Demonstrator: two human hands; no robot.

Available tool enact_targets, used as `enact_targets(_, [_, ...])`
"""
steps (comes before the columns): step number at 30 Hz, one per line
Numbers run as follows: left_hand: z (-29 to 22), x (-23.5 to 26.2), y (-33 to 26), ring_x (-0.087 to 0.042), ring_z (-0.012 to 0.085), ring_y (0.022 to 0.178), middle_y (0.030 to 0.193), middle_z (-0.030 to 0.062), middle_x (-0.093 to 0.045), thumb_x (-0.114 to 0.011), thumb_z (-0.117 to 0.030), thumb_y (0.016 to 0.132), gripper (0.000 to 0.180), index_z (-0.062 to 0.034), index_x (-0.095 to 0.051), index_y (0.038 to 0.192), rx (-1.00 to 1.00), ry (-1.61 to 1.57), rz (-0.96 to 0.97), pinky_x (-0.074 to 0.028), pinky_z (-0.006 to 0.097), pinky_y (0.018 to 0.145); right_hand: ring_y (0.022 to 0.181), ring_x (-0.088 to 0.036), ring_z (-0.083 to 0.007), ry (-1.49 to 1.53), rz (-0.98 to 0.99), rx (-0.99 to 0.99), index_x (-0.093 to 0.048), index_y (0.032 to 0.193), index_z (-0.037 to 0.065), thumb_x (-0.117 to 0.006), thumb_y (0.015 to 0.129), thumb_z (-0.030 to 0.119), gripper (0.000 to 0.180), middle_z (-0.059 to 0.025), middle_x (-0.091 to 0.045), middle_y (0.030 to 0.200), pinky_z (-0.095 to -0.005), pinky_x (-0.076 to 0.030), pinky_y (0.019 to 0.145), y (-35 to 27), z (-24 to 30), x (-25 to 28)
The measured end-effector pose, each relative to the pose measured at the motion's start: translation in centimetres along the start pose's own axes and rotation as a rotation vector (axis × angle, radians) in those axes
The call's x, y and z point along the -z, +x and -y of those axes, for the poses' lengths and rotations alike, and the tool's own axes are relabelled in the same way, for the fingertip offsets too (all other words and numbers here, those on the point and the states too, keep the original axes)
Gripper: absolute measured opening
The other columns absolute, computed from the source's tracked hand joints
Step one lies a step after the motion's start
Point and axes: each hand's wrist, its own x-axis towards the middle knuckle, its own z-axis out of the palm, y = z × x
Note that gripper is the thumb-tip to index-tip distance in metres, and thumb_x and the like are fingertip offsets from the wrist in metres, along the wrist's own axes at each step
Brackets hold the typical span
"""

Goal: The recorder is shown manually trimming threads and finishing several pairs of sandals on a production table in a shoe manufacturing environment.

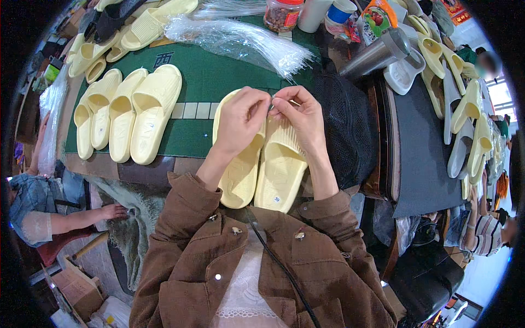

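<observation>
A pair of pale yellow slippers (239, 183) lies side by side at the table's near edge, toes pointing away, with a small round sticker on the right one's heel. Over their toe ends, my left hand (242, 121) and my right hand (304, 119) meet, fingertips pinched close together. Something thin and dark shows between the fingertips, too small to name. To the left, several more yellow slippers (156, 117) stand in a row on the green mat (197, 139). A bundle of clear thin plastic strands (246, 41) lies beyond my hands.
A black mesh bag (344, 120) sits close to my right arm. Farther right are a steel tumbler (377, 53) and a dark grey board (418, 147) with slippers along it. A red-lidded jar (282, 15) stands at the back. People's arms show at both sides.
</observation>
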Motion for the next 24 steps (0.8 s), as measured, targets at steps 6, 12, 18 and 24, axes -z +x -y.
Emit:
enact_targets(6, [0.12,-0.07,0.07,-0.053,0.0141,0.060,0.076,0.0069,-0.056,-0.063,-0.002,0.084,0.007,-0.0014,-0.064,0.091,-0.119,0.139,0.063,-0.043,0.027,0.054,0.076,-0.063,-0.0089,-0.004,-0.018,0.018,-0.061,0.096,0.000,-0.063,0.088,0.002,0.009,-0.0041,-0.065,0.086,-0.0202,-0.050,0.066,-0.14,-0.15,-0.03])
enact_targets(12, [-0.29,0.00,0.02,-0.054,0.0147,0.061,0.077,0.0065,-0.057,-0.062,0.000,0.085,0.006,-0.0009,-0.064,0.090,-0.054,0.046,-0.011,-0.042,0.028,0.054,0.078,-0.062,-0.0074,-0.014,-0.083,-0.011,-0.062,0.100,0.001,-0.063,0.089,0.006,0.012,-0.0020,-0.065,0.091,-0.0206,-0.049,0.067,0.06,-0.06,-0.03])
enact_targets(18, [0.07,-0.04,0.01,-0.055,0.0145,0.061,0.078,0.0073,-0.060,-0.062,0.000,0.086,0.007,-0.0005,-0.064,0.092,-0.048,0.036,-0.004,-0.043,0.027,0.054,0.116,-0.053,-0.0169,-0.482,0.031,0.288,-0.059,0.126,0.007,-0.062,0.089,0.010,0.037,-0.0103,-0.052,0.131,-0.0243,-0.051,0.077,-0.11,0.41,-0.37])
enact_targets(24, [0.40,-0.25,0.09,-0.058,0.0161,0.062,0.080,0.0091,-0.062,-0.061,0.001,0.087,0.009,0.0008,-0.063,0.096,-0.074,0.007,-0.010,-0.046,0.028,0.057,0.132,-0.039,-0.0233,-0.395,0.128,0.121,-0.060,0.129,0.010,-0.054,0.095,0.013,0.034,-0.0073,-0.037,0.147,-0.0336,-0.034,0.105,0.13,0.69,-0.26])
